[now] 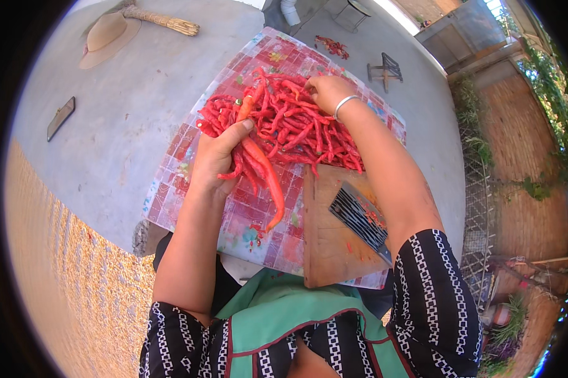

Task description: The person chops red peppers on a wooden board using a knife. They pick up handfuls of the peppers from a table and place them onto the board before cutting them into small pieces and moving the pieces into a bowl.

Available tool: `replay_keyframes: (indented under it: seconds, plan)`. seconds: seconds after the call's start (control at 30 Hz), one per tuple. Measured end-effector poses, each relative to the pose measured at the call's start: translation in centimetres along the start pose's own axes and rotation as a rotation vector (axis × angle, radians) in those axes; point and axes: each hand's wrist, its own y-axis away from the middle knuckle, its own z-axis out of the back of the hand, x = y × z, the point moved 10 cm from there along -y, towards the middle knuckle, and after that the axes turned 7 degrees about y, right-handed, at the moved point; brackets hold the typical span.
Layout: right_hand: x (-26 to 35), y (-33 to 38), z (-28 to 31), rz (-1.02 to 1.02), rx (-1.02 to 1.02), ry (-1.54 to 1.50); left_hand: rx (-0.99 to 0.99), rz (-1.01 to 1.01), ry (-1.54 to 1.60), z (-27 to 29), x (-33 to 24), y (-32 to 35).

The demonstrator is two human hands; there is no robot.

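Observation:
A large heap of long red chili peppers [296, 120] covers the far part of the table. At its left edge my left hand [224, 148] is closed round a bunch of chili peppers [268, 183], thumb on top; one thick orange-red pepper hangs down toward me. My right hand [331, 94], a bracelet on its wrist, reaches to the far right of the heap. Its fingers are pinched at a red pepper there, the tips partly hidden. Nearer to me lies a wooden cutting board [328, 246], bearing a broad dark-striped knife [359, 220] with chopped red bits on it.
A red-and-white checked cloth [183, 148] covers the table. On the floor are a straw hat [107, 38], a broom [164, 20], a phone-like slab [61, 118], some peppers [332, 47] and a folding stool [386, 70]. Yellow grain [89, 277] is spread at lower left.

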Motion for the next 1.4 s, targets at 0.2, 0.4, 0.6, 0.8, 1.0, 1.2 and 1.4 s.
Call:
replay_keyframes:
  seconds: [0.2,0.4,0.6,0.8,1.0,1.2,1.4]
  plan:
    - [-0.4,-0.3,-1.1,-0.002,0.005,-0.051,-0.022,-0.015,-0.018,0.4,-0.3,-0.4]
    - [-1.2,4.9,4.3,-0.064,-0.256,-0.243,-0.035,-0.035,0.007,0.6,-1.5,0.1]
    - [3.2,10.8,0.5,0.191,-0.204,-0.075,-0.022,-0.026,0.006,0.8,-1.0,-0.2]
    - [5.3,11.1,-0.5,0.409,-0.224,0.283,-0.032,-0.041,0.01,0.9,-2.0,0.4]
    - [7.2,10.8,1.7,0.498,-0.268,0.255,-0.067,-0.055,0.032,2.5,-2.7,-0.2]
    - [11.4,9.4,0.0,0.603,-0.314,0.344,-0.057,-0.073,0.046,2.2,-3.3,0.0]
    - [12.5,10.6,3.5,0.682,-0.42,0.356,-0.056,-0.116,0.048,2.5,-4.4,0.0]
